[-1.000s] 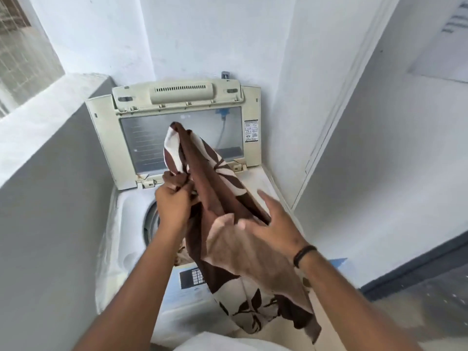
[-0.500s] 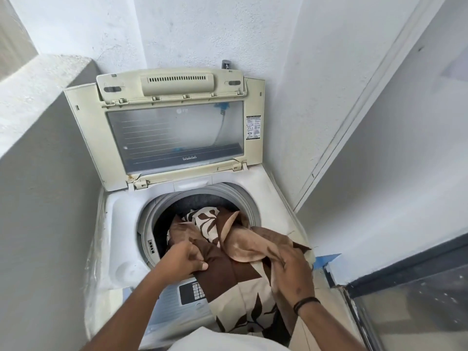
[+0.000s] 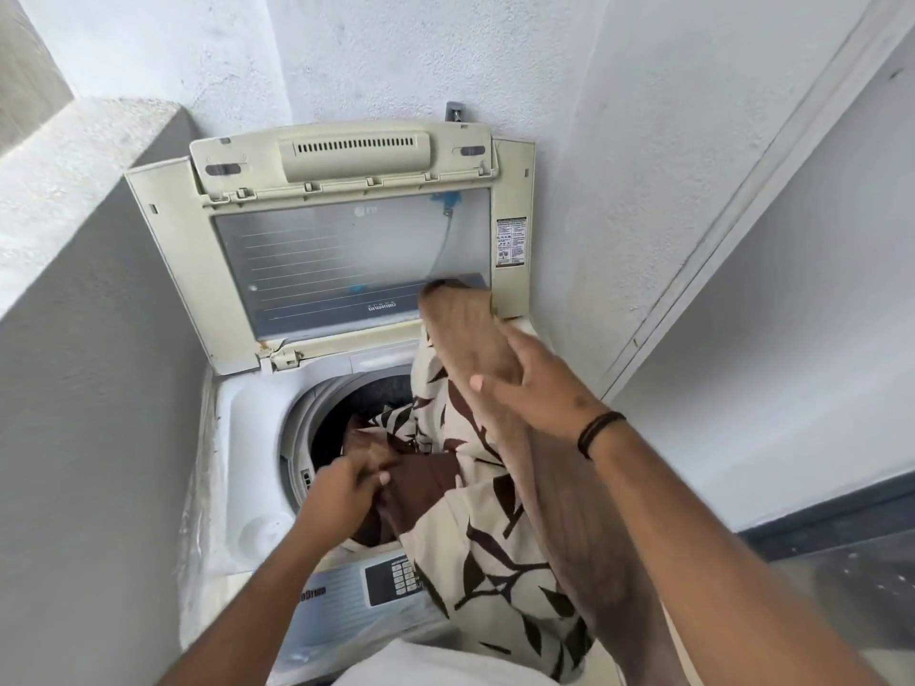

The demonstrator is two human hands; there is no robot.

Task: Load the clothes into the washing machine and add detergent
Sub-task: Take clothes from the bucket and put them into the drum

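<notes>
A top-loading washing machine point(image 3: 247, 438) stands in a narrow white corner with its cream lid point(image 3: 346, 230) raised against the back wall. A brown and cream leaf-patterned cloth point(image 3: 485, 552) hangs partly inside the drum point(image 3: 317, 423) and partly over the front edge and control panel point(image 3: 391, 581). My left hand point(image 3: 346, 492) reaches into the drum and grips the dark brown part of the cloth. My right hand point(image 3: 530, 383), with a black band on its wrist, holds a tan fold of the same cloth lifted above the drum's right side. No detergent is visible.
A grey ledge wall point(image 3: 89, 339) runs close along the machine's left. White walls close in behind and to the right point(image 3: 742, 289). A dark skirting strip point(image 3: 817, 517) and grey floor lie at the lower right.
My right hand has lifted a tan fold of the cloth from the drum's rim up to the lid's lower right corner. My left hand has pushed deeper into the drum.
</notes>
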